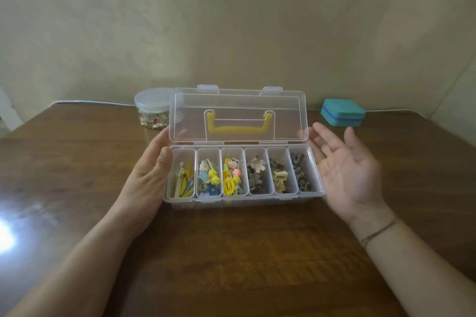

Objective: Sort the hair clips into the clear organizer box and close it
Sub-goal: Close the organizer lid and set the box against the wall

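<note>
The clear organizer box point(242, 201) sits mid-table with its lid point(238, 100) standing upright, a yellow handle point(240, 129) showing through it. Its several compartments hold hair clips: yellow and pastel ones point(210, 179) on the left, brown and beige ones point(279, 176) on the right. My left hand point(149, 175) rests against the box's left end, fingers reaching up behind the lid's left edge. My right hand point(345, 170) is held palm-up with straight fingers just right of the box, fingertips near the lid's right edge; I cannot tell whether they touch it.
A round clear jar point(152, 110) with small gold pieces stands behind the box at the left. A teal case point(342, 112) lies at the back right. The wooden table point(231, 252) meets a beige wall at the back; glare marks its left side.
</note>
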`<state>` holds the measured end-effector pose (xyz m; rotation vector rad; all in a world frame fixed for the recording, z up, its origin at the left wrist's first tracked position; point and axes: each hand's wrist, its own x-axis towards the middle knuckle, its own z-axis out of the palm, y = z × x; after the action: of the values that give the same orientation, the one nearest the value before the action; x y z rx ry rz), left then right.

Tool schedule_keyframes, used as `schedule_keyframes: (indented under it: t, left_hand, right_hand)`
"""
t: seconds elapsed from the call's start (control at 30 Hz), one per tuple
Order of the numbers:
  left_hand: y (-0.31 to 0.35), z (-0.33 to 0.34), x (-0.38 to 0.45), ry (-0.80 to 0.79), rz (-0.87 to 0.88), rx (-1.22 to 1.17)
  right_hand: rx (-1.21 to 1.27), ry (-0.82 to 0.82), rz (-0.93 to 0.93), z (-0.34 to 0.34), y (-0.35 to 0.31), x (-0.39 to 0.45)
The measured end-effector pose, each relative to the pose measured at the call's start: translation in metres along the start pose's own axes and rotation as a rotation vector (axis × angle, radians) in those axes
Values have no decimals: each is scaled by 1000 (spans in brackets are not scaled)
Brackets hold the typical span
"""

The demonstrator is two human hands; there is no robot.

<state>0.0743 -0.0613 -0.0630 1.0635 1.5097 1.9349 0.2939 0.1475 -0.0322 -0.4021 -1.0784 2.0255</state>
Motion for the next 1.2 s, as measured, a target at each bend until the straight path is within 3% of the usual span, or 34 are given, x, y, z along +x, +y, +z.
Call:
schedule_keyframes:
  t: [0.2, 0.4, 0.47, 0.53, 0.6, 0.67, 0.73, 0.9, 1.2]
  left_hand:
    - [-5, 1, 1, 48, 60, 70]
    - [-9, -1, 2, 112, 4, 208]
    - [-5, -1, 2, 60, -90, -36]
    - [-1, -4, 2, 40, -130, -175]
    - [0, -7, 1, 45, -38, -1]
    - [2, -8, -1, -25, 39, 269]
    - [2, -9, -4, -104, 71, 429]
    - [-2, -11, -5, -129, 90, 456]
    - [-6, -11, -5, -92, 109, 550]
  right_hand:
    - [59, -19, -2, 1, 2, 3]
    - [-18, -31, -2, 8, 3, -2]
    - [-153, -16, 17, 8, 5, -4]
    - [-513, -64, -59, 7, 6, -8]
    - [-941, -163, -202, 3, 7, -10]
    - [-1168, -283, -228, -2, 5, -10]
    - [-1211, -377, -167, -5, 0, -10]
    - [-1266, -421, -128, -6, -8, -12]
    - [-1534, -352, -309, -1, -1, -10]
